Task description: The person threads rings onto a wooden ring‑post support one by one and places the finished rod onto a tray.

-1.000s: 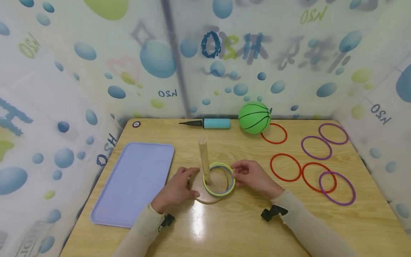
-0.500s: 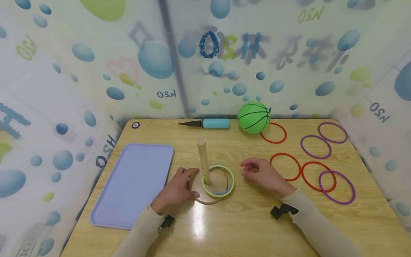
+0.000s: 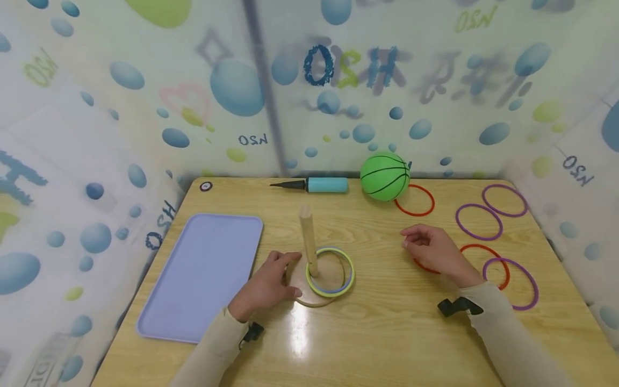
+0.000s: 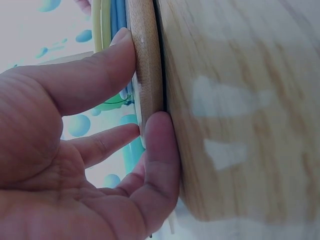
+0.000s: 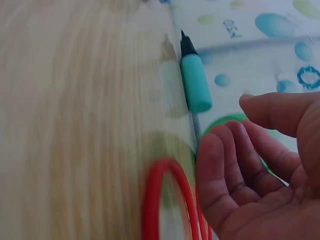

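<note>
A wooden ring-toss stand has an upright post (image 3: pixel 308 239) and a round base (image 3: pixel 329 271). Yellow rings (image 4: pixel 104 27) and blue rings (image 4: pixel 119 22) lie stacked on the base around the post. My left hand (image 3: pixel 268 282) holds the left edge of the base, its thumb on top and fingertips at the rim in the left wrist view. My right hand (image 3: pixel 437 255) hovers at the right with loosely curled fingers and holds nothing. It partly covers a red ring (image 3: pixel 425 267), which also shows below the fingers in the right wrist view.
A lilac tray (image 3: pixel 203 274) lies at left. Along the back are a blue hand pump (image 3: pixel 326 185), a green ball (image 3: pixel 384 176) and another red ring (image 3: pixel 433 204). Purple rings (image 3: pixel 537 293) and a red ring (image 3: pixel 506 274) lie at right, two of them overlapping.
My right hand has let go of the rings at the post and moved right to above a red ring. The left hand has stayed at the base.
</note>
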`<state>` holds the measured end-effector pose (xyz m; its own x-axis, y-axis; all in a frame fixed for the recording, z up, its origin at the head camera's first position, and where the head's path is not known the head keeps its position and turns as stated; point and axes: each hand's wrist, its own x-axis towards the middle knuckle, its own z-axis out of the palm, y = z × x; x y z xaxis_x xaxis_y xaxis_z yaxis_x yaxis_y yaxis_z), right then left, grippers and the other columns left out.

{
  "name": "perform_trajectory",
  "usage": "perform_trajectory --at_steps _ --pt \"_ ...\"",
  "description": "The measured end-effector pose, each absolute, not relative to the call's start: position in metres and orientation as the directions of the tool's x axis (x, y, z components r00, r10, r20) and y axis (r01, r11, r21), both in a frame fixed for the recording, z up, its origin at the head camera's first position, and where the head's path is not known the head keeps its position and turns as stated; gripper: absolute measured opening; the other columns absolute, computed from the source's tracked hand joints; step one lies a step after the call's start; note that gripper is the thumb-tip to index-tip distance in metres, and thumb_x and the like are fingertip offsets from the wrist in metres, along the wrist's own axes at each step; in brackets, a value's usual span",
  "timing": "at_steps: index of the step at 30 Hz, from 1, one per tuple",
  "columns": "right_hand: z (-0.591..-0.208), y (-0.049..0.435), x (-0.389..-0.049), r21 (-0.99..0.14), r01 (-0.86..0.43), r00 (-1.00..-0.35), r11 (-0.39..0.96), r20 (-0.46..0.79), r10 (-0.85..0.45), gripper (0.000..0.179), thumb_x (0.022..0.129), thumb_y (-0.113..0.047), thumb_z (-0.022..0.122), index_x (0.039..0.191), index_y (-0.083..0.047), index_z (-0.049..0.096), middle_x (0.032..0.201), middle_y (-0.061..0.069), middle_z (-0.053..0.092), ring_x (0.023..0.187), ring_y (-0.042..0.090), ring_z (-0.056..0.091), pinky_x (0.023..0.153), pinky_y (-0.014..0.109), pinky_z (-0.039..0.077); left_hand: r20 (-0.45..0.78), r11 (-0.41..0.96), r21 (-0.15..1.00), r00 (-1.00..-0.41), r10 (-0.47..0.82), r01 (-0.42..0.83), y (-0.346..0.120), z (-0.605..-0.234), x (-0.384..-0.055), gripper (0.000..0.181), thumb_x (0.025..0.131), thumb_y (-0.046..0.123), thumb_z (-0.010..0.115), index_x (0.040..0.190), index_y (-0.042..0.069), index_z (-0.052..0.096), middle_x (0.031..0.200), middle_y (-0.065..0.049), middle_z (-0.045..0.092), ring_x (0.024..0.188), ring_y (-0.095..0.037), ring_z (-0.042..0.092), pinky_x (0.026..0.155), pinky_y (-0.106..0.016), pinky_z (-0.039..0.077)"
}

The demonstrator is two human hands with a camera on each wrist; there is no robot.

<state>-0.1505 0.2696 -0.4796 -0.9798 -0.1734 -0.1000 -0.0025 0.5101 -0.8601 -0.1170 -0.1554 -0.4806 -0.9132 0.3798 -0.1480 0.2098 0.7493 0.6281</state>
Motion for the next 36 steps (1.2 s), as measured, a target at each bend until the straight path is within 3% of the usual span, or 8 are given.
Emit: perform_trajectory --at_steps 11,17,21,24,29,36 --pt "-0.477 0.315 -0.166 -0.747 -0.072 -0.996 0.661 0.024 -0.082 0.034 0.104 -0.028 0.07 0.128 -0.004 0.068 0.113 0.013 0.07 0.096 0.004 0.062 0.078 0.015 0.05 -0.145 0.75 0.626 -0.913 0.381 0.214 -0.155 -0.48 -0.117 0.085 0.078 0.018 0.095 0.153 0.01 0.054 0.115 -0.011 0.052 0.087 -0.015 0.048 0.081 -0.034 0.046" --pt "-0.475 0.327 -0.171 -0.691 -0.083 -0.994 0.718 0.009 -0.106 0.038 0.104 -0.027 0.07 0.133 -0.002 0.067 0.121 0.018 0.073 0.108 0.027 0.068 0.079 0.016 0.049 -0.144 0.748 0.629 -0.913 0.382 0.214 -0.155 -0.478 -0.116 0.085 0.079 0.018 0.095 0.153 0.01 0.054 0.116 -0.012 0.052 0.089 -0.016 0.048 0.082 -0.036 0.046" --pt "-0.478 0.333 -0.173 -0.652 -0.075 -0.99 0.754 -0.044 -0.137 0.042 0.103 -0.028 0.071 0.136 -0.002 0.066 0.127 0.021 0.072 0.116 0.037 0.068 0.089 0.024 0.049 -0.148 0.752 0.625 -0.914 0.379 0.21 -0.155 -0.479 -0.116 0.085 0.079 0.018 0.095 0.153 0.01 0.054 0.116 -0.012 0.052 0.089 -0.017 0.048 0.083 -0.037 0.047" --pt "-0.483 0.335 -0.175 -0.631 -0.066 -0.989 0.773 -0.062 -0.135 0.04 0.101 -0.024 0.073 0.134 -0.002 0.067 0.125 0.021 0.073 0.113 0.036 0.068 0.089 0.03 0.051 -0.153 0.756 0.621 -0.914 0.376 0.207 -0.155 -0.479 -0.116 0.085 0.079 0.018 0.095 0.153 0.01 0.054 0.116 -0.012 0.052 0.09 -0.017 0.049 0.084 -0.037 0.047" --pt "-0.488 0.334 -0.176 -0.614 -0.057 -0.99 0.787 -0.067 -0.123 0.034 0.099 -0.015 0.074 0.13 -0.001 0.069 0.115 0.018 0.073 0.103 0.03 0.067 0.08 0.026 0.051 -0.154 0.76 0.616 -0.914 0.375 0.208 -0.154 -0.479 -0.116 0.085 0.078 0.019 0.095 0.153 0.011 0.054 0.116 -0.012 0.052 0.09 -0.016 0.048 0.084 -0.037 0.047" --pt "-0.486 0.329 -0.174 -0.589 -0.088 -0.988 0.803 -0.054 -0.148 0.025 0.1 -0.009 0.069 0.123 0.0 0.071 0.103 0.013 0.071 0.092 0.025 0.061 0.076 0.029 0.049 -0.154 0.75 0.628 -0.913 0.379 0.206 -0.154 -0.48 -0.116 0.086 0.079 0.018 0.095 0.153 0.011 0.054 0.117 -0.012 0.052 0.089 -0.017 0.049 0.081 -0.036 0.046"
